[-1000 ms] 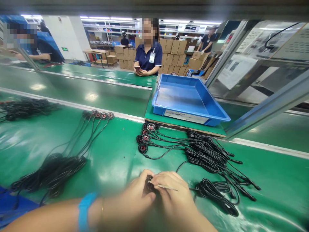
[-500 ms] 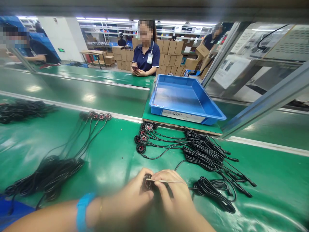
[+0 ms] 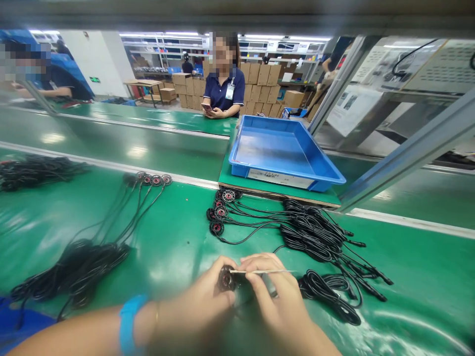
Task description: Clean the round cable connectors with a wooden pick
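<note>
My left hand [image 3: 208, 289] is closed around a small round black part [image 3: 226, 278], gripped at its edge between thumb and fingers. In my right hand [image 3: 272, 284] a thin pale stick [image 3: 260, 271] is pinched, its tip at the upper rim of the round part. The stick's material is too small to tell. A coiled black cable [image 3: 330, 294] lies just right of my right hand; whether it joins the held part is hidden. Beyond my hands lie several round black-and-red discs [image 3: 221, 212] with cables running to a bundle [image 3: 313, 230].
A blue tray [image 3: 285, 181] stands on a raised green board at the back. More cabled discs [image 3: 156, 180] and a cable heap [image 3: 81, 269] lie at left. A metal post [image 3: 411, 148] slants at right. Across the bench a person [image 3: 224, 89] holds a phone.
My right hand has shifted slightly up and right, drawing the stick's tip from the disc's middle to its upper rim. My left hand stays nearly in place.
</note>
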The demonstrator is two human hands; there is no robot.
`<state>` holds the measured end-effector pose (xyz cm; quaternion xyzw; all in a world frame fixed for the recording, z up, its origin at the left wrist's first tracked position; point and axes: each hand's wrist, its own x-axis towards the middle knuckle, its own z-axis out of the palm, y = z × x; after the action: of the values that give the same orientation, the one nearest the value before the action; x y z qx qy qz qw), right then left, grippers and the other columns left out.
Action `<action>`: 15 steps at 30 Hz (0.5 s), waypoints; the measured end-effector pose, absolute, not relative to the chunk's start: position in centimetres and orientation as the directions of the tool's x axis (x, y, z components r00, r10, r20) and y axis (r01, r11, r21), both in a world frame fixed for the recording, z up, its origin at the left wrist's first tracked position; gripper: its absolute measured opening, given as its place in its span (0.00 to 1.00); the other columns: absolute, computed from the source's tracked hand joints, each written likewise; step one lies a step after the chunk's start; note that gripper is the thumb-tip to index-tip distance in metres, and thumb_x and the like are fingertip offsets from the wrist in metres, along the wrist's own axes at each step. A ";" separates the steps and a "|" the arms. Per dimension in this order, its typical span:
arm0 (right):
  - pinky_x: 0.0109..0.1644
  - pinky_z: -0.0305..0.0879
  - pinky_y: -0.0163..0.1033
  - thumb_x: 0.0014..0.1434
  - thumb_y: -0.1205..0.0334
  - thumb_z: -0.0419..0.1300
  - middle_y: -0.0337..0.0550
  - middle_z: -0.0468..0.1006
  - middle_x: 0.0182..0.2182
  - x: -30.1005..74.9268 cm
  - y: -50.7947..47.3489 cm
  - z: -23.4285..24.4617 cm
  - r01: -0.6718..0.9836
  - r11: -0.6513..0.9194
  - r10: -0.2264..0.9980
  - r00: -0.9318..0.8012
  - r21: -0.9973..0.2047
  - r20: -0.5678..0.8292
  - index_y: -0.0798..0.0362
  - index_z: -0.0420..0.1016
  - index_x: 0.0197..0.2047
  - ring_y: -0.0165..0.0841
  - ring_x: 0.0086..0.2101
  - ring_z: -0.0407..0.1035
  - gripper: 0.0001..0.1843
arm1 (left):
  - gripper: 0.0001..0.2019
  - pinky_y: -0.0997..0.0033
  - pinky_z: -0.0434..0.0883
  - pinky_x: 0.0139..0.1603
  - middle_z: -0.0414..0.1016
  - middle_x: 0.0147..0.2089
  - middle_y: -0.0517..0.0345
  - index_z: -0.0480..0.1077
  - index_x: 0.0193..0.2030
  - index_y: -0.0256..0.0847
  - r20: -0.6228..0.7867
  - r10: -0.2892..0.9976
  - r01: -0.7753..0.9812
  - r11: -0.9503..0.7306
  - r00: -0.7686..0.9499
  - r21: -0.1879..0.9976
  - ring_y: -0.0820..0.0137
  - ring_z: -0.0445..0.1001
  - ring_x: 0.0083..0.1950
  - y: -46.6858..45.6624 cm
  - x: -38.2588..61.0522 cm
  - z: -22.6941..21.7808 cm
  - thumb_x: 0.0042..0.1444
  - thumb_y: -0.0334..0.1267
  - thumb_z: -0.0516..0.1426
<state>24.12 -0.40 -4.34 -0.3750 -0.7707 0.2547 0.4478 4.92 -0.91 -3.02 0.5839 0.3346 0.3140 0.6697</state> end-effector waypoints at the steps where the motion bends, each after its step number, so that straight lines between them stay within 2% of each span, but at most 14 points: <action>1: 0.50 0.66 0.43 0.64 0.70 0.54 0.40 0.78 0.38 24.1 -0.4 -4.4 0.336 0.588 0.806 -0.316 -0.735 0.500 0.48 0.70 0.44 0.33 0.44 0.72 0.09 | 0.14 0.64 0.61 0.50 0.63 0.45 0.55 0.58 0.47 0.42 -0.082 0.807 -0.030 0.123 0.585 0.992 0.65 0.63 0.47 -0.9 4.9 -3.0 0.60 0.44 0.55; 8: 0.48 0.65 0.44 0.64 0.70 0.54 0.41 0.77 0.39 23.9 -0.3 -4.6 0.354 0.621 0.765 -0.468 -0.699 0.442 0.49 0.70 0.44 0.34 0.42 0.72 0.08 | 0.13 0.62 0.60 0.53 0.64 0.46 0.54 0.60 0.46 0.41 -0.073 0.800 -0.035 0.117 0.596 0.992 0.63 0.62 0.50 -0.9 4.9 -3.0 0.61 0.45 0.55; 15: 0.43 0.69 0.45 0.62 0.68 0.57 0.42 0.79 0.34 23.3 -0.9 -4.9 0.410 0.623 0.776 -0.221 -0.666 0.590 0.49 0.73 0.40 0.37 0.38 0.75 0.06 | 0.15 0.66 0.62 0.48 0.64 0.44 0.56 0.58 0.48 0.41 -0.060 0.820 -0.050 0.107 0.569 0.993 0.66 0.63 0.46 -1.1 4.8 -2.9 0.62 0.47 0.54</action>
<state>23.27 -0.87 -4.93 -0.3911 -0.7584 0.1882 0.4862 4.81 -1.11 -2.93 0.5831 0.3304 0.3264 0.6665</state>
